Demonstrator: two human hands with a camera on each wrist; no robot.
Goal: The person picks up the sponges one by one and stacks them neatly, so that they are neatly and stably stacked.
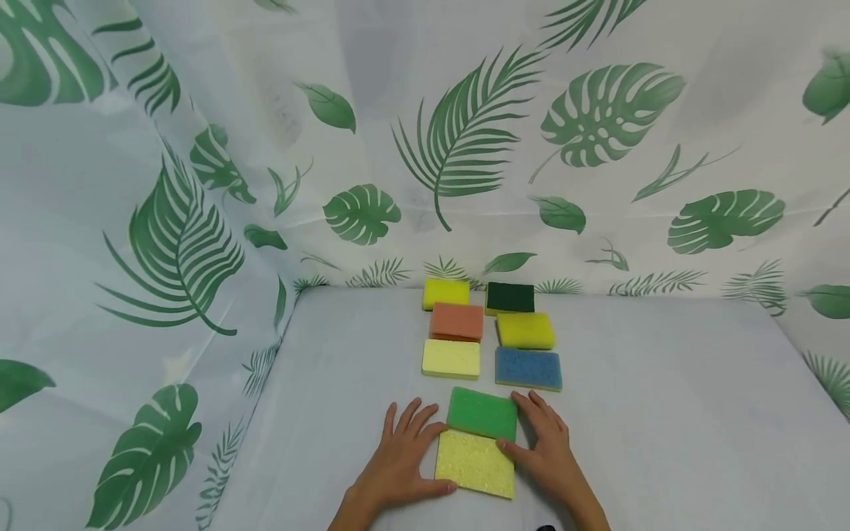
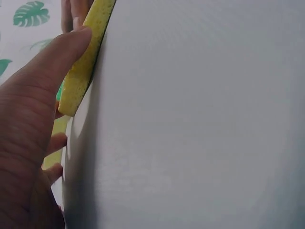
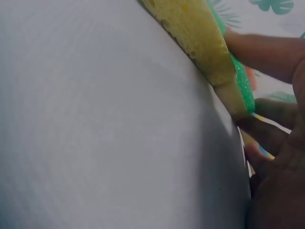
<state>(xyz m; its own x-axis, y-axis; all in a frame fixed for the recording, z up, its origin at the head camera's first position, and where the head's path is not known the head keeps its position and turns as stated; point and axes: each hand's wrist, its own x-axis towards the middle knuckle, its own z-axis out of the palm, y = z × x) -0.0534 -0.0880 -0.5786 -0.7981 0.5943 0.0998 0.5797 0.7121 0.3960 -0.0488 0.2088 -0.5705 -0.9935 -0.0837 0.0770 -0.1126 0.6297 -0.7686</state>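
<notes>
Near the front, a yellow sponge (image 1: pixel 474 466) lies right below a green sponge (image 1: pixel 482 413), edge to edge. My left hand (image 1: pixel 397 459) spans the yellow sponge's left side, thumb at its lower corner and index finger at its upper one, pinching it. The left wrist view shows that thumb (image 2: pixel 62 55) against the sponge's porous edge. At the right, my right hand (image 1: pixel 550 451) holds the green sponge's end between thumb and index finger; its thumb also meets the yellow sponge's upper corner. In the right wrist view, the green scouring layer (image 3: pixel 244 86) shows between those fingers.
Behind are two columns of sponges. On the left stand a pale yellow sponge (image 1: pixel 451 358), an orange sponge (image 1: pixel 457 321) and a bright yellow one (image 1: pixel 446 293). On the right are a blue sponge (image 1: pixel 527 367), a yellow sponge (image 1: pixel 525 330) and a dark green-topped sponge (image 1: pixel 510 296). Leaf-patterned curtains (image 1: pixel 465 251) border the white table.
</notes>
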